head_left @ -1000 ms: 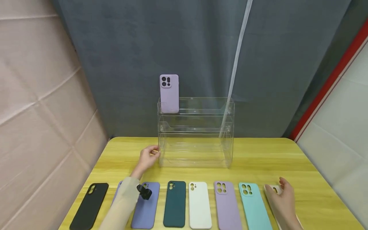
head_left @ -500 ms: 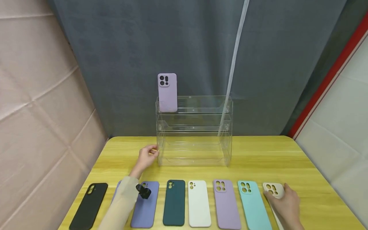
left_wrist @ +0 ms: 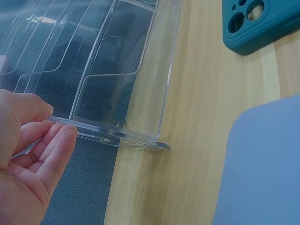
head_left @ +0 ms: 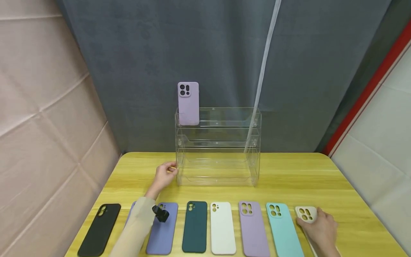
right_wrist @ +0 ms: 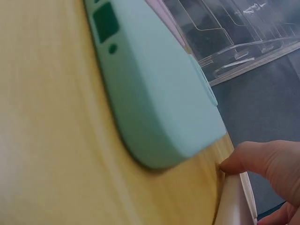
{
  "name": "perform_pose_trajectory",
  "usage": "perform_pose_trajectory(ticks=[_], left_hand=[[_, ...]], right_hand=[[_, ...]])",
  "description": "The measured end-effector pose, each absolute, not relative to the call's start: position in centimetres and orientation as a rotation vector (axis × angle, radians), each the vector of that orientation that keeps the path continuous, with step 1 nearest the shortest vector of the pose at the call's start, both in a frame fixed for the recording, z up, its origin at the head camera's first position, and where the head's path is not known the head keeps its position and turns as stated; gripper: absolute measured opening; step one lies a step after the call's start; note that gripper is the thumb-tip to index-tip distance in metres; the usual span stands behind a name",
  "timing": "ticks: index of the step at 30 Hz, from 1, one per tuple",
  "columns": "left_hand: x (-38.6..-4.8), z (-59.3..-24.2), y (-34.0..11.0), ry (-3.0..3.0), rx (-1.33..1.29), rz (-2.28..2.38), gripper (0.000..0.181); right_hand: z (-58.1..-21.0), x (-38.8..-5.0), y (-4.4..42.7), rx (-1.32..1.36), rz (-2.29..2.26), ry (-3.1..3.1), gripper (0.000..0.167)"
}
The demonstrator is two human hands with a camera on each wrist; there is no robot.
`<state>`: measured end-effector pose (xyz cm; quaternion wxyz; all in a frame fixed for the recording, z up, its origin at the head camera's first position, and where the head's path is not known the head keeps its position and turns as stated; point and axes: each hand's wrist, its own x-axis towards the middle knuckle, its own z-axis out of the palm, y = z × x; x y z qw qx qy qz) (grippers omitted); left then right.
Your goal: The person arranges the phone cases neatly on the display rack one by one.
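Observation:
In the head view my left hand (head_left: 164, 175) is at the lower left side of a clear acrylic display rack (head_left: 218, 144). Its thumb and fingers pinch the edge of the rack's side panel, as the left wrist view also shows. A lilac phone case (head_left: 188, 107) stands upright in the rack's top tier, at the left. At the right end of the row, my right hand (head_left: 323, 228) grips a cream phone case (right_wrist: 233, 201) by its sides, thumb on the left edge. The other fingers are partly hidden. Just left of it lies a turquoise phone case (head_left: 285, 230).
Further left in the row lie a lilac case (head_left: 254, 232), a white case (head_left: 223, 230), a dark green case (head_left: 194, 230), a blue-purple case (head_left: 163, 237) and a black case (head_left: 100, 230). My left sleeve (head_left: 135, 228) covers most of another purple case. A grey curtain (head_left: 144, 71) hangs behind the table.
My right hand has settled from above the cream case onto its sides, and its raised fingers have come down to grip it. My left hand stays on the rack.

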<state>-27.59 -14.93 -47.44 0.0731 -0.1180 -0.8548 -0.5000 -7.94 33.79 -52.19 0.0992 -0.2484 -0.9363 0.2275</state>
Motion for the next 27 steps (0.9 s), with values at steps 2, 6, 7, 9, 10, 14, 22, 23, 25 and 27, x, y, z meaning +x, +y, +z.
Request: perform_pose_trajectory(ticks=[2, 6, 7, 9, 10, 14, 22, 23, 25, 27], left_hand=[[-27.6, -47.4, -14.9, -2.564, -0.356, -1.502, 0.029], [-27.6, -47.4, -14.8, -2.553, -0.371, -1.497, 0.029], [-27.5, -47.3, -14.8, -2.550, -0.374, -1.496, 0.029], [-27.5, -47.3, -14.8, -2.552, -0.370, -1.496, 0.029], [-27.5, -47.3, -14.8, -2.554, -0.368, -1.495, 0.029], [-27.5, -47.3, -14.9, -2.568, -0.355, -1.502, 0.029], [-27.6, -47.4, -14.8, -2.556, -0.356, -1.509, 0.028], [-27.6, -47.4, -14.8, -2.557, -0.353, -1.504, 0.027], [-27.6, -47.4, -14.8, -2.556, -0.346, -1.504, 0.027], [-27.7, -47.5, -14.8, -2.555, -0.341, -1.504, 0.026]], right_hand=[[-52.1, -8.0, 34.1, -0.746, 0.685, -2.766, 0.089], [-51.7, -7.9, 34.5, -0.773, 0.770, -2.733, 0.088], [-51.6, -7.8, 34.5, -0.781, 0.793, -2.722, 0.089], [-51.3, -7.7, 34.6, -0.787, 0.827, -2.703, 0.088], [-51.1, -7.7, 34.5, -0.788, 0.842, -2.694, 0.088], [-50.2, -7.8, 34.4, -0.768, 0.876, -2.635, 0.086], [-47.9, -8.6, 33.8, -0.712, 0.894, -2.537, 0.082], [-47.6, -8.8, 33.7, -0.704, 0.889, -2.530, 0.081], [-46.9, -9.1, 33.5, -0.691, 0.900, -2.514, 0.081], [-46.2, -9.5, 33.4, -0.680, 0.916, -2.500, 0.079]])
